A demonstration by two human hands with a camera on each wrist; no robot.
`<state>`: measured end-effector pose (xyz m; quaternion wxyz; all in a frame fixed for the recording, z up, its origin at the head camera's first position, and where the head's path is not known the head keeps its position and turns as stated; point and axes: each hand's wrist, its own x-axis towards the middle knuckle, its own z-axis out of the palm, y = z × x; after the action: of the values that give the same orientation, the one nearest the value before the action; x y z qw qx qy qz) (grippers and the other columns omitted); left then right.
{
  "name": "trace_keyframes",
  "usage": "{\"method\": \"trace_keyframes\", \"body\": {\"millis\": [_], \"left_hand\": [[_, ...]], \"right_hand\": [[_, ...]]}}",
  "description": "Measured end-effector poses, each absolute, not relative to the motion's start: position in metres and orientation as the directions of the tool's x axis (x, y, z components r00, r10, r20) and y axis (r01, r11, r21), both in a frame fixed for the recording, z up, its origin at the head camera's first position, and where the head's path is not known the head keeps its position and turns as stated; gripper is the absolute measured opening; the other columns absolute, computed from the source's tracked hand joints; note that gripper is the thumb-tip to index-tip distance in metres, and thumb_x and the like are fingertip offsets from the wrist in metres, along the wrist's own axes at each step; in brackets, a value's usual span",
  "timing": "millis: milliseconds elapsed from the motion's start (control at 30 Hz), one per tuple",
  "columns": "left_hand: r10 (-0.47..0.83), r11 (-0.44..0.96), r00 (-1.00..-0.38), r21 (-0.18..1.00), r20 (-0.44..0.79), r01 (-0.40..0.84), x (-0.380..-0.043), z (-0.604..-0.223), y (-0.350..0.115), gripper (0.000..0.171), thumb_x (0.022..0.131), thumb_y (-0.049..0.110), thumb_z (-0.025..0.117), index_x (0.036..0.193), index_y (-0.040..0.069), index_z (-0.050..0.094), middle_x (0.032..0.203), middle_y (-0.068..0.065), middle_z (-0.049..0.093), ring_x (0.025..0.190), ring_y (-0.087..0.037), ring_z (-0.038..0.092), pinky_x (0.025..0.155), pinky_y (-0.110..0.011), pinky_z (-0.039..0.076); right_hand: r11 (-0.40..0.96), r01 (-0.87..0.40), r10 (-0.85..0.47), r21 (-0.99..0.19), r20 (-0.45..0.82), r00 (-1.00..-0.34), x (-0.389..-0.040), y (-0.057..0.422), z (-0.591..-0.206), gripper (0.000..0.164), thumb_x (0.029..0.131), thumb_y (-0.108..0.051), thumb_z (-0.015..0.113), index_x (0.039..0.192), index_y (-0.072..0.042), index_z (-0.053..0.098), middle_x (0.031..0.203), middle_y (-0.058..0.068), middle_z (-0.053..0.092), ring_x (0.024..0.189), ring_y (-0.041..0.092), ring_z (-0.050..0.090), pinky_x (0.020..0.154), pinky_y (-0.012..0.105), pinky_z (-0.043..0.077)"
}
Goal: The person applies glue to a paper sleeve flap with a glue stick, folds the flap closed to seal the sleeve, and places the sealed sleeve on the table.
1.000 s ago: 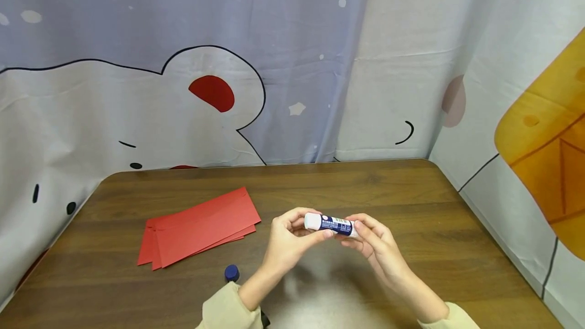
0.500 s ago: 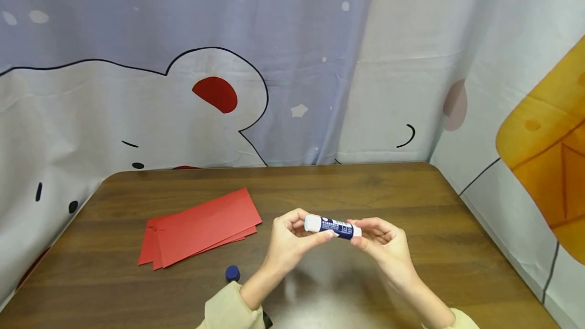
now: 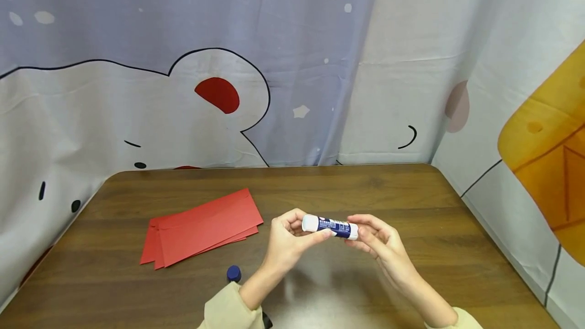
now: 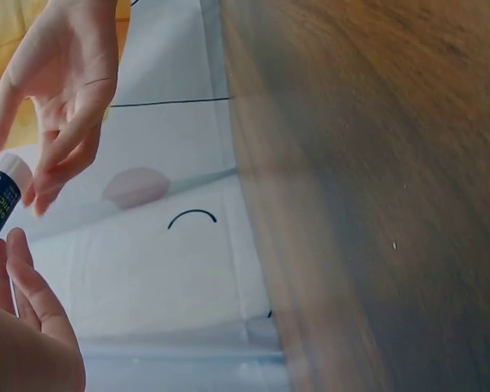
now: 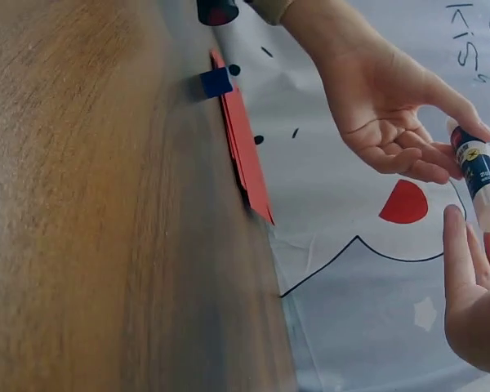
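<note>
A white glue stick [image 3: 335,226] with a dark blue label is held up over the table, lying almost level between both hands. My left hand [image 3: 284,242] grips it near its left white end, thumb across the front and fingers behind. At the opposite end, the thumb and fingers of my right hand [image 3: 388,253] pinch the white tip. The left wrist view shows lettering on the label of the glue stick [image 4: 0,196]. A small blue cap [image 3: 233,273] stands on the table beside my left forearm.
Several red envelopes [image 3: 210,227] lie in an overlapping stack on the wooden table [image 3: 365,187], left of the hands. A dark object [image 3: 267,320] is partly hidden by the left sleeve. A printed curtain [image 3: 297,65] hangs behind the table.
My right thumb and fingers have shifted around the right end of the glue stick, the thumb dropping below it and then coming back up. The left hand keeps its hold.
</note>
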<state>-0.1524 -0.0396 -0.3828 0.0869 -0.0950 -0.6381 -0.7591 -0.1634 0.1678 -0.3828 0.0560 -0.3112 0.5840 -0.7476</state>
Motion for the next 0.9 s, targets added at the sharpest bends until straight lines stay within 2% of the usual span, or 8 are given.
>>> {"method": "trace_keyframes", "body": {"millis": [33,133,300,467,600,733,900], "left_hand": [[-0.008,-0.162,-0.967,0.954,0.255,0.253,-0.1523,-0.3828,-0.0401,0.029,0.068,-0.004,0.081,0.083,-0.013,0.057,0.07,0.015,0.068,0.061,-0.001,0.063,0.059,-0.017,0.053],[0.002,-0.147,-0.966,0.956,0.257,0.254,-0.1516,-0.3825,-0.0403,0.029,0.068,-0.003,0.081,0.081,-0.011,0.057,0.07,0.015,0.068,0.059,-0.001,0.062,0.058,-0.017,0.052],[-0.009,-0.159,-0.964,0.951,0.267,0.265,-0.1506,-0.3814,-0.0387,0.029,0.069,-0.003,0.08,0.08,-0.012,0.055,0.069,0.014,0.067,0.058,-0.001,0.061,0.057,-0.016,0.051],[-0.026,-0.187,-0.964,0.946,0.265,0.265,-0.1498,-0.3797,-0.0365,0.029,0.07,-0.005,0.078,0.081,-0.014,0.053,0.068,0.016,0.067,0.062,-0.001,0.065,0.06,-0.017,0.053],[-0.03,-0.196,-0.968,0.948,0.249,0.25,-0.149,-0.3784,-0.036,0.027,0.071,-0.006,0.077,0.08,-0.013,0.053,0.068,0.017,0.067,0.063,-0.001,0.065,0.06,-0.017,0.054],[-0.029,-0.196,-0.97,0.95,0.242,0.243,-0.1489,-0.3796,-0.0362,0.028,0.071,-0.005,0.077,0.08,-0.014,0.052,0.068,0.017,0.067,0.063,-0.001,0.066,0.06,-0.017,0.053],[-0.023,-0.194,-0.968,0.949,0.248,0.248,-0.1492,-0.3825,-0.0375,0.03,0.073,-0.001,0.078,0.086,-0.016,0.056,0.07,0.014,0.068,0.064,-0.003,0.067,0.061,-0.017,0.053]], "right_hand": [[-0.312,-0.246,-0.454,-0.918,0.371,-0.81,-0.1628,0.1678,-0.382,0.031,0.098,0.003,0.042,0.116,-0.01,0.063,0.107,-0.001,0.07,0.098,0.011,0.069,0.084,0.027,0.055],[-0.268,-0.204,-0.42,-0.942,0.305,-0.855,-0.1601,0.168,-0.3801,0.031,0.096,0.005,0.045,0.107,-0.016,0.067,0.098,-0.004,0.072,0.088,0.008,0.07,0.08,0.024,0.056],[-0.212,-0.263,-0.323,-0.941,0.322,-0.89,-0.1577,0.1678,-0.3791,0.033,0.088,0.011,0.056,0.102,-0.016,0.068,0.093,-0.006,0.074,0.083,0.005,0.069,0.075,0.021,0.056],[-0.265,-0.373,-0.291,-0.889,0.443,-0.848,-0.1577,0.1674,-0.3805,0.037,0.079,0.02,0.06,0.105,-0.006,0.065,0.1,0.0,0.074,0.09,0.009,0.071,0.078,0.022,0.055],[-0.317,-0.408,-0.293,-0.856,0.497,-0.817,-0.1577,0.1669,-0.3815,0.042,0.075,0.024,0.062,0.105,-0.005,0.064,0.104,0.004,0.074,0.094,0.013,0.071,0.081,0.025,0.055],[-0.33,-0.429,-0.293,-0.841,0.523,-0.8,-0.1588,0.1662,-0.3827,0.044,0.072,0.025,0.064,0.105,-0.005,0.065,0.105,0.005,0.073,0.094,0.013,0.071,0.081,0.026,0.055],[-0.295,-0.485,-0.315,-0.823,0.563,-0.764,-0.1608,0.1651,-0.3828,0.042,0.073,0.025,0.064,0.109,0.003,0.063,0.112,0.006,0.071,0.101,0.014,0.068,0.083,0.027,0.055]]}}
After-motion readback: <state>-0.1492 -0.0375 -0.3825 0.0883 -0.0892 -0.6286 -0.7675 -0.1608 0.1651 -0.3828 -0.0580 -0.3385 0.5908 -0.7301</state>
